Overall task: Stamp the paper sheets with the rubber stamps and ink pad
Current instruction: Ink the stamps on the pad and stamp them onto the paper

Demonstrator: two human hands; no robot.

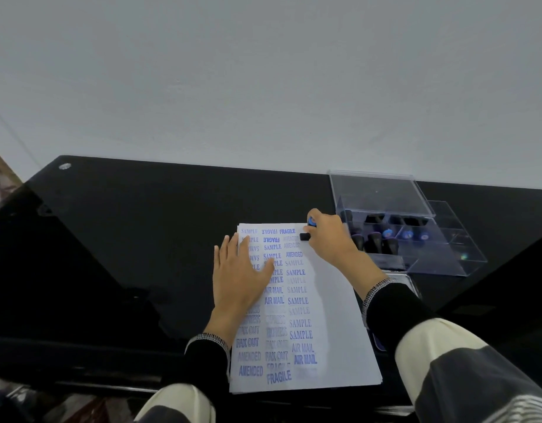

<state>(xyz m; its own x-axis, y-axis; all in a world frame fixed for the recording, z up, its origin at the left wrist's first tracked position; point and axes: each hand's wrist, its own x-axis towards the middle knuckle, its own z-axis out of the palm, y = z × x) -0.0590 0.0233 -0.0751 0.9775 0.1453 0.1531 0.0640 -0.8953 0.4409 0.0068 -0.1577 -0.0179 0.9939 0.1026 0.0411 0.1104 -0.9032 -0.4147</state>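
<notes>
Three columns of blue impressions fill the paper sheet at lower centre. Left hand lies flat, fingers spread, pinning it. Right hand grips the rubber stamp at the sheet's upper right corner. Risk: print overrunning the edge onto the black table.

The paper sheet bears blue stamps: SAMPLE, FRAGILE, AMENDED, AIR MAIL, FAX OUT.
</notes>
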